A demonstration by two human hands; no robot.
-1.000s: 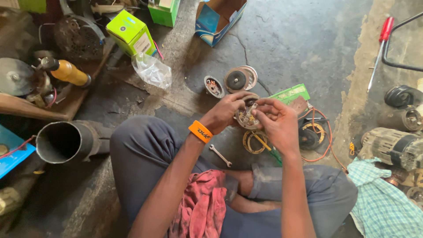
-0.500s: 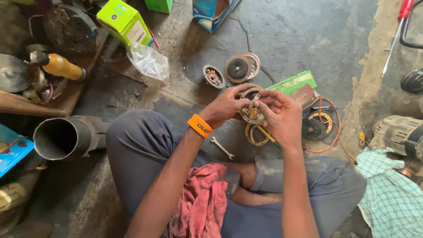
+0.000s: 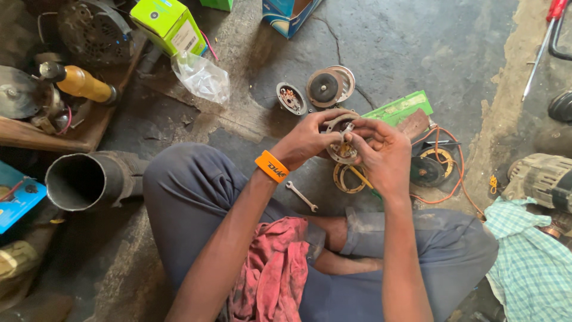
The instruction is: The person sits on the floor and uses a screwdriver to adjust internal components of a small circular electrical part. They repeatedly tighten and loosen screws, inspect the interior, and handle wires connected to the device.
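Note:
I sit cross-legged on a concrete floor. My left hand (image 3: 310, 140), with an orange wristband, and my right hand (image 3: 381, 152) both grip a small round metal motor part (image 3: 342, 142) with copper windings, held above the floor between them. Just beyond my hands lie a round end plate (image 3: 291, 98) and two stacked metal discs (image 3: 330, 86). A copper-wound ring (image 3: 347, 179) lies on the floor below my hands, and a small spanner (image 3: 301, 195) rests beside my knee. A red rag (image 3: 274, 274) is draped over my lap.
A green flat box (image 3: 398, 108) and a wound coil with orange wire (image 3: 435, 167) lie right of my hands. A metal pipe (image 3: 89, 179), a yellow-handled tool (image 3: 80, 83), a green carton (image 3: 170, 24) and a plastic bag (image 3: 202, 77) are at left. A checked cloth (image 3: 530, 262) and a motor (image 3: 545, 179) are at right.
Both hands stay on the round part with small finger shifts. The camera view has drifted so the scene sits lower and slightly left.

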